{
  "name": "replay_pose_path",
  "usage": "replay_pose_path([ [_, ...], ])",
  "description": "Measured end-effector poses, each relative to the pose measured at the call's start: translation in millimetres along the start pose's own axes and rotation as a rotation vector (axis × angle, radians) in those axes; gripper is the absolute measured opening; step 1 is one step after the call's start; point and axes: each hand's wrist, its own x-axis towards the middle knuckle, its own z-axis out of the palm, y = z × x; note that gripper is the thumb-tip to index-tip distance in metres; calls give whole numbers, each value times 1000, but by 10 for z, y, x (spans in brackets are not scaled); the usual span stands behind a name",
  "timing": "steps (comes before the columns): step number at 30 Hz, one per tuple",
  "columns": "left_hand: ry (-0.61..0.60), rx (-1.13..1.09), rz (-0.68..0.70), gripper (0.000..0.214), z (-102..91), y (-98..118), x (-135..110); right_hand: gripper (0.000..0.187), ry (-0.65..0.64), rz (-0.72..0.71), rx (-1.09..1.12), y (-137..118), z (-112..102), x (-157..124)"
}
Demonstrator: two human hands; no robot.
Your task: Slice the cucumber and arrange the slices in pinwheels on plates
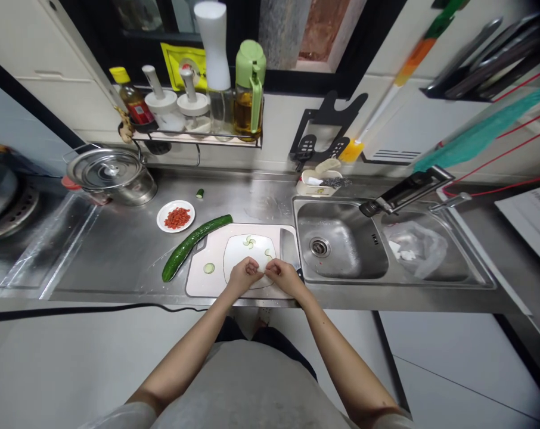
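Note:
My left hand (245, 275) and my right hand (284, 276) meet over the near part of a white square plate (234, 253). Their fingertips are pinched together, and whatever is between them is too small to make out. Thin cucumber slices (249, 241) form a pinwheel at the plate's far side, and another cucumber piece (268, 252) lies just beyond my right fingers. Under the plate is a pale pink cutting board (198, 285), with a round cucumber slice (208, 269) on its left and a knife (289, 245) along its right. A long cucumber (192, 245) overlaps the board's left edge.
A small plate (161, 224) of red goji berries (177, 218) and a cucumber end (200, 193) are on the steel counter. A lidded pot (133, 186) stands back left. To the right is a double sink (341, 262) with a faucet (399, 193). Bottles line a wall rack (198, 138).

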Motion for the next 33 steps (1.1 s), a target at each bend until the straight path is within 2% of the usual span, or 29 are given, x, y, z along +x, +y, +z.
replay_pose_path([
  [6,19,210,-14,17,157,31,204,11,31,65,-212,45,-122,154],
  [15,96,446,-42,9,180,100,528,11,-28,122,-416,15,-219,559],
  [23,71,535,-108,9,197,107,555,13,-73,223,-541,-64,-183,617],
  [33,80,588,-90,10,236,109,560,13,-75,264,-595,-59,-169,638],
])
